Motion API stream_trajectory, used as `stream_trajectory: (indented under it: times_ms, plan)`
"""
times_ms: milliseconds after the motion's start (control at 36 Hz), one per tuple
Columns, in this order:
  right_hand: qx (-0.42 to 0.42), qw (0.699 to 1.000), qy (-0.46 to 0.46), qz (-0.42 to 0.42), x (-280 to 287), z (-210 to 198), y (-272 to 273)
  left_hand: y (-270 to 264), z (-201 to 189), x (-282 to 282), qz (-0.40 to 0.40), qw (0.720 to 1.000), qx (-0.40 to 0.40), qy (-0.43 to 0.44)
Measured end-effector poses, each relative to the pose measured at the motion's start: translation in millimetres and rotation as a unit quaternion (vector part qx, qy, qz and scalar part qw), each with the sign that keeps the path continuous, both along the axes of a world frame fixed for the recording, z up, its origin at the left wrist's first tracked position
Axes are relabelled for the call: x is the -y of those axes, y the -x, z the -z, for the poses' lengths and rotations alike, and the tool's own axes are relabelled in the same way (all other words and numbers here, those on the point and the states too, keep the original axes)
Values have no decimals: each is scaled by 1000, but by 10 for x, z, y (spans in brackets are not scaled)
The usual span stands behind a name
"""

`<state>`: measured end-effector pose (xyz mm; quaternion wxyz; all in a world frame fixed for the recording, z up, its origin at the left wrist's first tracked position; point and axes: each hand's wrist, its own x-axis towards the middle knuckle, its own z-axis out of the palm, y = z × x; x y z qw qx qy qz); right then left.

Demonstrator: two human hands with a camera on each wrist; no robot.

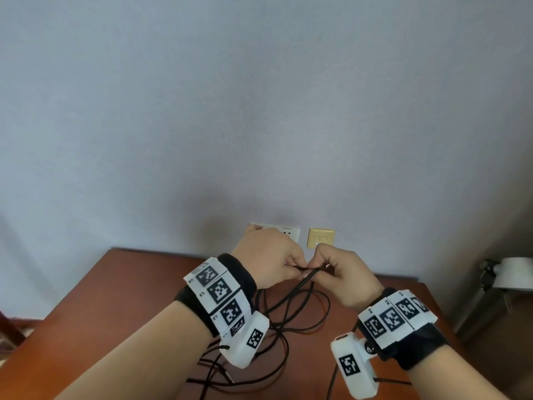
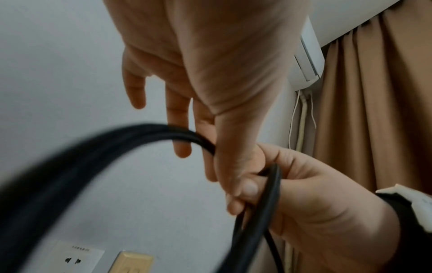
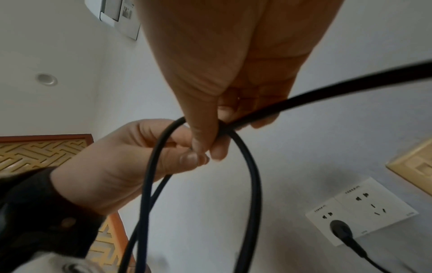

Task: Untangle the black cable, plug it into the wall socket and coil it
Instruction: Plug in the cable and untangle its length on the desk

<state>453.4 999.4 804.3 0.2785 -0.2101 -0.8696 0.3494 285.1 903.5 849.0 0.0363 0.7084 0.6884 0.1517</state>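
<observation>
The black cable (image 1: 302,282) lies in loose tangled loops on the brown table (image 1: 129,284) and rises to both hands, held close together in front of the wall. My left hand (image 1: 297,269) pinches it between thumb and forefinger, the other fingers straighter (image 2: 217,166). My right hand (image 1: 320,264) pinches the same stretch right beside it (image 3: 217,136), with a loop hanging below. In the right wrist view, the cable's plug (image 3: 340,229) sits in the white wall socket (image 3: 360,210). In the head view, the left hand partly hides the socket (image 1: 287,232).
A yellow wall plate (image 1: 321,237) sits right of the socket. A white lamp-like object (image 1: 516,272) stands off the table's right side. A brown curtain (image 2: 374,110) and a white air conditioner (image 2: 311,55) show in the left wrist view.
</observation>
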Motion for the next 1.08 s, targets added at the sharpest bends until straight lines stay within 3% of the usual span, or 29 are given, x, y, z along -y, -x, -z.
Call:
stream_trajectory:
  times_ms: [111, 194, 278, 361, 500, 639, 833, 917, 1028, 1083]
  plan:
    - [-2, 999, 48, 22, -5, -43, 1, 91, 4, 22, -36, 995, 68, -60]
    - [-5, 996, 79, 43, -19, -31, -39, 248, 28, 54, -97, 976, 159, -114]
    - [-25, 993, 97, 69, -39, 1, -94, 371, 48, 88, -178, 952, 195, -157]
    - [-29, 992, 93, 81, -32, 10, -95, 400, 89, 94, -214, 949, 158, -170]
    - [15, 996, 21, 81, -31, 7, -25, 175, 62, 121, -148, 985, 45, -81]
    - [8, 998, -20, 57, 31, -48, 76, -106, 68, 96, -74, 996, -34, -24]
    - [12, 999, -21, 40, 63, -46, 34, -55, 48, 94, -54, 998, -37, -2]
    - [15, 998, -15, 52, 47, -9, 13, 39, 42, 101, -57, 998, 14, -32]
    - [29, 995, -2, 91, -27, 54, -45, 224, 56, 127, -125, 978, 122, -114]
    - [36, 994, 2, 102, -44, 64, -65, 317, 90, 133, -168, 972, 117, -116]
